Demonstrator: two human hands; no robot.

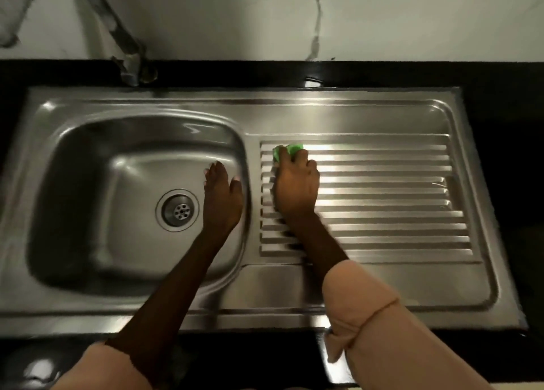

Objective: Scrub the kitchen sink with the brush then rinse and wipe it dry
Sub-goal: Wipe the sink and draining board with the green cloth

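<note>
Sink unit [294,115] sits in the counter [500,74], wall [235,15] behind it. Basin [88,183] on the left, ribbed drainboard [382,201] on the right. Drain [177,210] in the basin floor, right of centre. Tap [129,54] behind the basin, at the back-left. Left hand [221,196] over the basin's right edge, just right of the drain. Right hand [295,185] on the drainboard's left end, with a scrub pad [290,149] under its fingertips near the back ribs. The 2 hands are near each other, not touching.

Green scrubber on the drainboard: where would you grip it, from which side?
Grip the green scrubber from above, fingers across its top, as the right hand does: it lies low on the ribbed drainboard, so only its top and edges are reachable.
</note>
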